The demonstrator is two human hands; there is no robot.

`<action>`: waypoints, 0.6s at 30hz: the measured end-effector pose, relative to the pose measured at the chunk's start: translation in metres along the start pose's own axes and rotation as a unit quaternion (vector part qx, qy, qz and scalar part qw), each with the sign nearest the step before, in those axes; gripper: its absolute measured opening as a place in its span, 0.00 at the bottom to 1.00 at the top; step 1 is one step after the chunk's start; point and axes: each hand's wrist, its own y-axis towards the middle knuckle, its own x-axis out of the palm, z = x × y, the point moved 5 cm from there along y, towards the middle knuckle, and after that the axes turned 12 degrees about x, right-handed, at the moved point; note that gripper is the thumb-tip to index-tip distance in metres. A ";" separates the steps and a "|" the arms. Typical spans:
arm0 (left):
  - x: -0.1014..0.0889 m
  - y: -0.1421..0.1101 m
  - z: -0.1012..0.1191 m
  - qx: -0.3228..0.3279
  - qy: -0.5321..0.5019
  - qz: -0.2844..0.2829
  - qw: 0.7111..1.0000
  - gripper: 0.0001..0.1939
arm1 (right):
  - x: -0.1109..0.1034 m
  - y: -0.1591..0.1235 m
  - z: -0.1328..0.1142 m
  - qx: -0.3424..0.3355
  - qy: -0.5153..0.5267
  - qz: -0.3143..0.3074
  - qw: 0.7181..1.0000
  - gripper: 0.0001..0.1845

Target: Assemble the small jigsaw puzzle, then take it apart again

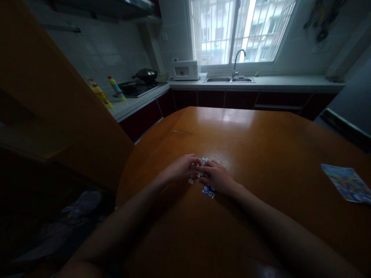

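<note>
Jigsaw puzzle pieces (pixel 204 159) lie in a small heap on the wooden table, partly covered by my fingers. My left hand (pixel 184 167) rests at the heap's left side, its fingers loosely curved and apart. From the right, my right hand (pixel 218 177) reaches over the pieces with its fingers spread. I see nothing gripped in either hand, though the fingertips touch or hover close to the pieces. One pale loose piece (pixel 190 180) lies below my left hand. Just below my right hand is a blue patterned cluster of puzzle pieces (pixel 208 191), partly under its edge.
A colourful printed sheet (pixel 346 182) lies on the table (pixel 246 135) at the right. Beyond the table are a counter with a sink (pixel 218 80), a microwave (pixel 184 70), a stove with a wok (pixel 147 75) and yellow bottles (pixel 116 88). Bags sit on the left, below the tabletop.
</note>
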 end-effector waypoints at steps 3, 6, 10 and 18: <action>0.004 0.001 0.003 -0.005 -0.011 -0.035 0.999 0.06 | 0.004 0.003 -0.001 0.009 -0.041 -0.010 0.999 0.05; 0.006 0.004 0.002 -0.011 -0.025 -0.028 0.999 0.05 | 0.003 0.006 0.001 0.016 -0.043 -0.003 0.999 0.09; 0.006 0.004 -0.005 -0.036 -0.030 0.014 0.999 0.08 | -0.004 0.007 0.009 0.073 -0.003 0.037 0.997 0.11; -0.004 0.002 -0.008 -0.029 0.000 0.085 0.996 0.18 | -0.024 0.000 0.018 0.154 -0.006 0.025 0.988 0.14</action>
